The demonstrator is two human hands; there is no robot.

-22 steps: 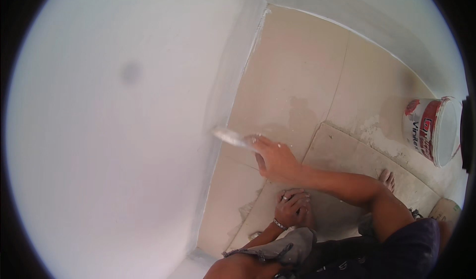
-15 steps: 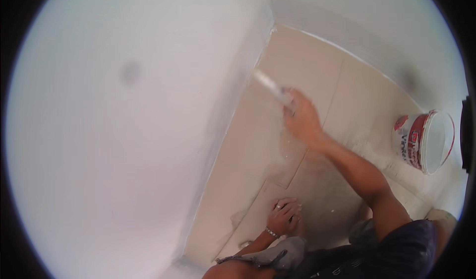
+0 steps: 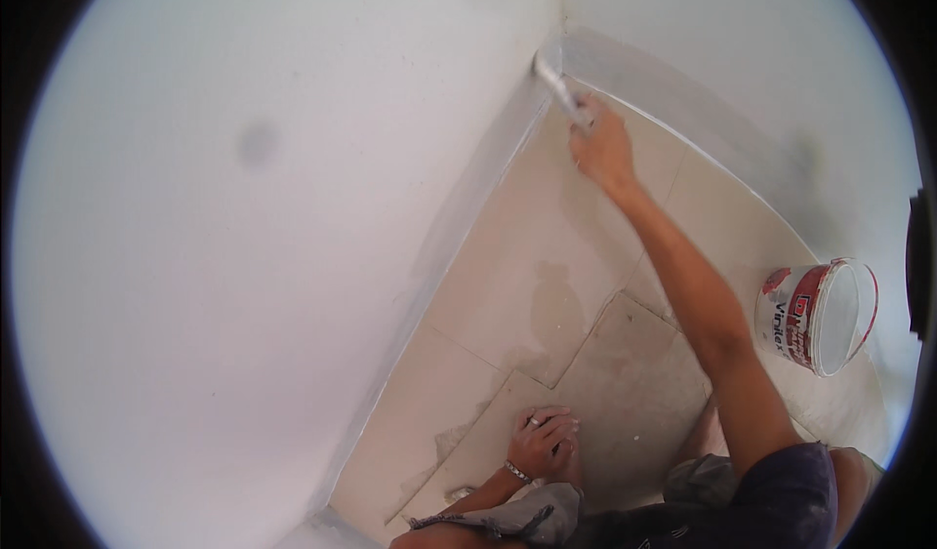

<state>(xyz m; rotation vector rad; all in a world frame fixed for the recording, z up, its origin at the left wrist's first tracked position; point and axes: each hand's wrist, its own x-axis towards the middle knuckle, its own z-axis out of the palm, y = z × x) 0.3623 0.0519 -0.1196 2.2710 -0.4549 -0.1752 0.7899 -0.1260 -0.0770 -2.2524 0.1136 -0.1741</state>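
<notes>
My right hand [image 3: 602, 146] grips a pale paintbrush [image 3: 558, 85], slightly blurred. Its far end touches the grey band low on the left wall [image 3: 293, 237], just short of the room's corner. My left hand [image 3: 540, 442], wearing a ring and a bracelet, is down by my bent leg. Its fingers are curled and pressed together, with a small dark patch under them. Whether that is an object or shadow I cannot make out.
A white and red paint bucket [image 3: 795, 317] with a red handle stands to the right, near the right wall [image 3: 742, 22]. Large beige floor tiles [image 3: 468, 305] carry damp-looking patches and dusty smears. A small pale object [image 3: 457, 494] lies beside my left forearm.
My right hand has moved away from me toward the corner, bringing the paintbrush from over the floor onto the wall's grey band. My left hand stays by my leg. The view has shifted slightly.
</notes>
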